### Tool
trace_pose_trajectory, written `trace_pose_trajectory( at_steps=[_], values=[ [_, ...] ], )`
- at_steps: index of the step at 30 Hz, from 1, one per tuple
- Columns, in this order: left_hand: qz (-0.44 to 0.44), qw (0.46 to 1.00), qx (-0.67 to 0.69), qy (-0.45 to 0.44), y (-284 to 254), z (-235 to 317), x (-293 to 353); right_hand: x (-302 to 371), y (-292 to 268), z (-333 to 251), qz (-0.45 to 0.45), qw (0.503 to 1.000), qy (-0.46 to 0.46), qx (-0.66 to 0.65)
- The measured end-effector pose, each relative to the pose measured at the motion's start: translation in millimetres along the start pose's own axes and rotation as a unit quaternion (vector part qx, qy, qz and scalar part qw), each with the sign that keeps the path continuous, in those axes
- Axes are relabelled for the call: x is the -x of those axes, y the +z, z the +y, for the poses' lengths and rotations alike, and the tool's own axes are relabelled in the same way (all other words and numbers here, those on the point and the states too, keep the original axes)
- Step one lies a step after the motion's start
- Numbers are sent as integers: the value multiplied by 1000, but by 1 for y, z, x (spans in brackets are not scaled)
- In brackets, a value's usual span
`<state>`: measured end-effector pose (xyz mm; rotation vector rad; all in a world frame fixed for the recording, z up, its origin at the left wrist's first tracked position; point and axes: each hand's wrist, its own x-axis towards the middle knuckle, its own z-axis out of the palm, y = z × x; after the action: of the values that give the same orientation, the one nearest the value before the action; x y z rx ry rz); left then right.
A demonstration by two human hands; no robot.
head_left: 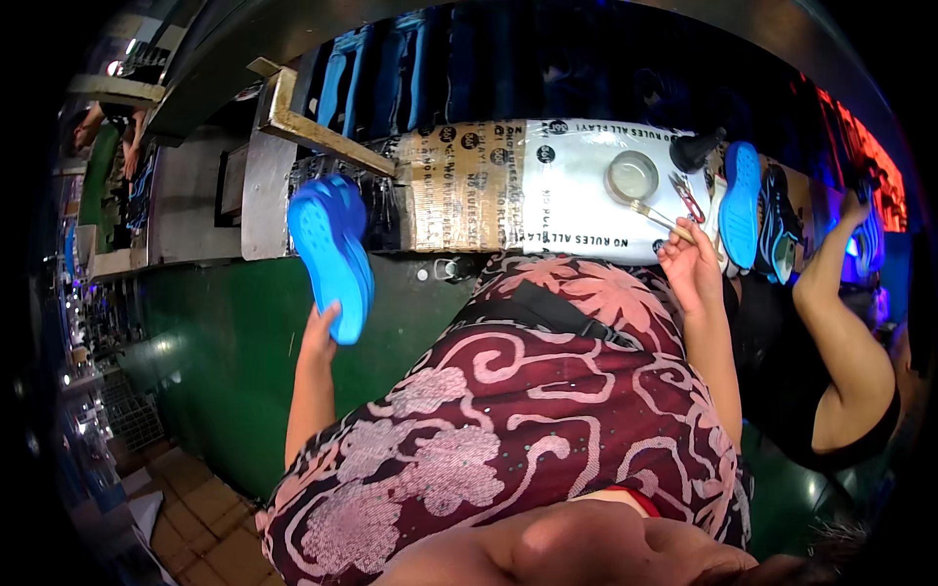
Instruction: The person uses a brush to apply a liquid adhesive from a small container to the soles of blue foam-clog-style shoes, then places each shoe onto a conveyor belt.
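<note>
My left hand (320, 332) grips a bright blue shoe sole (322, 244) by one end, left of the bench and over the green floor. A darker blue part shows behind its upper end; whether it is a second piece I cannot tell. My right hand (692, 262) pinches the pale handle of a small brush (657, 219) above the bench's near edge. Its bristles point toward a round dish (633, 178) with something pale inside. Just beyond my right fingers lie red-handled snips (690, 198). A black cone-shaped thing (698, 152) stands behind them.
Printed white and brown wrapping covers the bench (576, 200). On its right are another blue sole (740, 205) and black shoes with blue trim (778, 225). A metal bar (332, 142) juts over its left part. Blue pieces (342, 83) lie beyond. A co-worker's arm (831, 283) is at right.
</note>
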<state>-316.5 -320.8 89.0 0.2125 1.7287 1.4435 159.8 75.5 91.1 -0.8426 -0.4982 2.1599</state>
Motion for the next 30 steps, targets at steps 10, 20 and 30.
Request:
trace_pose_trajectory(
  at_steps=[10,20,30],
  values=[
    [-131,990,24,-50,113,-2,-18,-3,-3,-9,-36,998,-48,11],
    [-74,988,-114,68,175,90,-50,10,-4,-31,51,953,-216,205],
    [-65,977,13,-203,262,15,-58,-23,18,-38,31,901,-233,365]
  ],
)
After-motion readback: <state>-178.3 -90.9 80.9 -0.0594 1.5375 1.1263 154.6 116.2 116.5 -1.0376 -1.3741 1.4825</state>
